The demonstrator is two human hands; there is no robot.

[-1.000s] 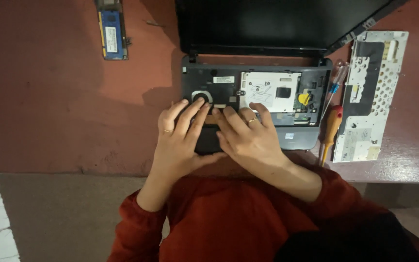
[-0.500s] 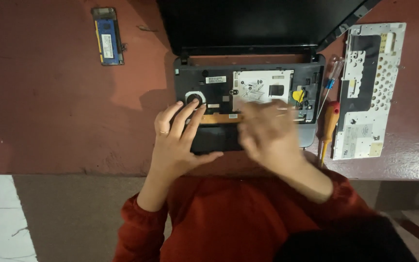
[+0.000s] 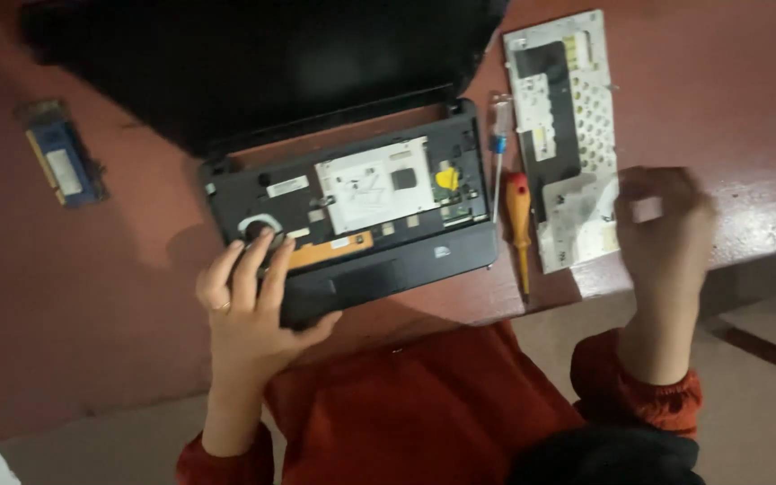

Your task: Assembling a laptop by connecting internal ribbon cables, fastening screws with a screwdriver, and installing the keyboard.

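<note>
A reddish table [image 3: 74, 296] bears an opened laptop [image 3: 361, 216], its keyboard taken off and lying upturned [image 3: 563, 135] to the right; the left hand [image 3: 249, 310] rests on the laptop's front left corner, fingers spread flat, thumb under the edge; the right hand [image 3: 662, 242] is blurred above the keyboard's near end, grip unclear; an orange screwdriver [image 3: 519, 224] lies between; a memory stick [image 3: 57, 162] sits far left.

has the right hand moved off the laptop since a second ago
Yes. The right hand has left the opened laptop base and swung out to the person's right, now blurred over the detached keyboard. The left hand rests on the base.
</note>
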